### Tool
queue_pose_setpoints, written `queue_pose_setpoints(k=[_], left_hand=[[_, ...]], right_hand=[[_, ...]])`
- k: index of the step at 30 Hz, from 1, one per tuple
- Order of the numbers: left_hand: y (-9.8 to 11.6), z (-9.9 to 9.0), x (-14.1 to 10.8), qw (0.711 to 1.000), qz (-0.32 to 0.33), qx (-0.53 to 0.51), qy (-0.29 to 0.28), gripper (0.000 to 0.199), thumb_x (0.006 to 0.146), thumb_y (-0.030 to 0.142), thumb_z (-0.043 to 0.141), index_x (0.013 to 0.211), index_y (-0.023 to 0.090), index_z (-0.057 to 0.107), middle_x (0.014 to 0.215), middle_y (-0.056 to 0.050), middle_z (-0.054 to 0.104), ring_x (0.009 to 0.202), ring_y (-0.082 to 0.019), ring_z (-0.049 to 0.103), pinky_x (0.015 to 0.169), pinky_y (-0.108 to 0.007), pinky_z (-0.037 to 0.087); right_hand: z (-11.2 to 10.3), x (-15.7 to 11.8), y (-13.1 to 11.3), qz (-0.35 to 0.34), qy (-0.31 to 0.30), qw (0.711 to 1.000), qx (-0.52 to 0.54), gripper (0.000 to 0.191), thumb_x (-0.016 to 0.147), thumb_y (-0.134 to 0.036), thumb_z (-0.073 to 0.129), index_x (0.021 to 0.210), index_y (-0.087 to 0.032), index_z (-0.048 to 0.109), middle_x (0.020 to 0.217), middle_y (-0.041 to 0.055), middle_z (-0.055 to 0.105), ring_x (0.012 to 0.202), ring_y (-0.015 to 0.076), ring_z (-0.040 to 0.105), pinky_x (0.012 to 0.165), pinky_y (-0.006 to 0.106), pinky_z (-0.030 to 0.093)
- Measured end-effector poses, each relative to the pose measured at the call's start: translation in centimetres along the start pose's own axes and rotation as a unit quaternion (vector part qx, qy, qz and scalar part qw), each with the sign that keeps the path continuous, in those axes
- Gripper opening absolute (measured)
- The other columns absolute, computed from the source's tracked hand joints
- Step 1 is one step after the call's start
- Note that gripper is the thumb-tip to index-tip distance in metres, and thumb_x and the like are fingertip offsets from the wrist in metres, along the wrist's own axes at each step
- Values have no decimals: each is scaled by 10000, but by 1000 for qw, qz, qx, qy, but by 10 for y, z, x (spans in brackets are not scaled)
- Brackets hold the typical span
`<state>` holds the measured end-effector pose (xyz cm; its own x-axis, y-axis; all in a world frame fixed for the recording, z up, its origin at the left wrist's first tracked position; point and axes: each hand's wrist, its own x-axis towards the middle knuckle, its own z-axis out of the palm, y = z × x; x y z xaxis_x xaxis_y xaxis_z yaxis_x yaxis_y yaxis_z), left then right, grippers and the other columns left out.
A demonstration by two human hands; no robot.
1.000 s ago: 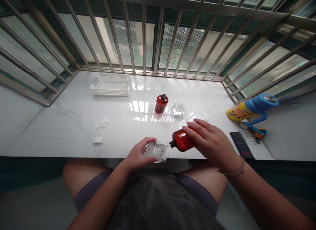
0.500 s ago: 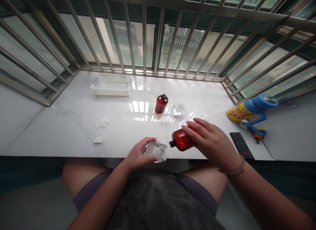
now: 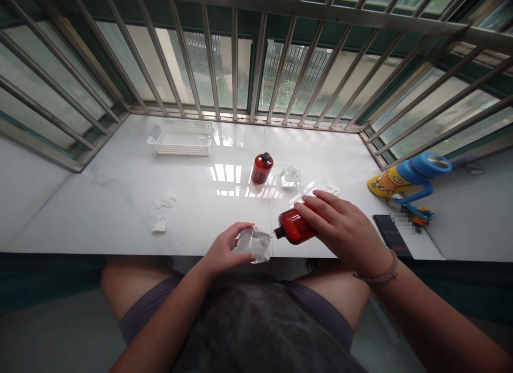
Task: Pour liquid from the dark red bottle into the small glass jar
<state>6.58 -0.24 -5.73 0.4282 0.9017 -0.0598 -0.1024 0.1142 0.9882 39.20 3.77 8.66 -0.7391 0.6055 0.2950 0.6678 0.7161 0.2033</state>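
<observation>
From afar, I have the clear container [image 3: 253, 246] gripped in my left hand [image 3: 222, 254], just beside the uncapped red bottle [image 3: 296, 227] tilted in my right hand [image 3: 347, 231], pouring seemingly underway, the amount left unclear.

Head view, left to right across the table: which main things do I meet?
White perforated plastic basket, clear boxy container in the left hand, tilted translucent red bottle in the right hand, yellow-and-blue cylindrical flask.
</observation>
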Motion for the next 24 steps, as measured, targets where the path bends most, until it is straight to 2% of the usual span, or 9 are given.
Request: queue_pose_setpoints(k=[7,24], left_hand=[[-1,0,0,1000,-1,-8,5,758,782,399,962,1441,250,617,1441,-155,632,1321,-373,640,1093,-496,552],[-1,2,0,999,0,-38,11,772,760,384,977,1429,238,620,1415,-154,639,1286,-360,652,1076,-480,550]], right_hand=[[-4,4,-1,-2,3,1000,-1,546,977,-11,605,1491,-193,585,1434,140,696,1368,373,598,1009,520,595],[-6,8,0,-12,0,1000,-20,515,1001,-42,593,1487,-210,576,1445,123,692,1381,374,588,1024,504,579]])
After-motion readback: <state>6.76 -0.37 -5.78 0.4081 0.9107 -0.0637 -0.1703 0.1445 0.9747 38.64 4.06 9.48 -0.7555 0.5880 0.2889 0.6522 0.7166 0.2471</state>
